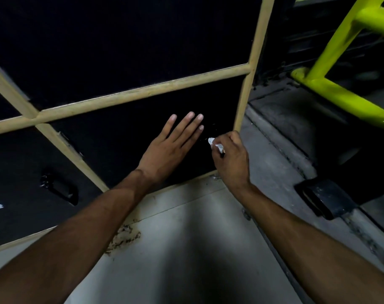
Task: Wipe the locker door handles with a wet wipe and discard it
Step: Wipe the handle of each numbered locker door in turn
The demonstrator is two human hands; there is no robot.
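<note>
- Currently working the bottom-right locker door (125, 137): left hand (167, 150) lies flat on the black panel, fingers spread, gripping nothing.
- Right hand (229, 154) closed around a crumpled wet wipe (215, 144), held at the door's right edge beside the wooden frame (243, 93), low near the floor (186, 238).
- Handle of this door not visible; presumably under the right hand, cannot confirm.
- Neighbouring lower-left door's handle (59, 187) shows glinting spots, possibly wet; judged already wiped, not certain.
- Upper doors' handles out of view; status unknown.
- Remaining: finish this handle, any others, then discard the wipe. No bin in view.
</note>
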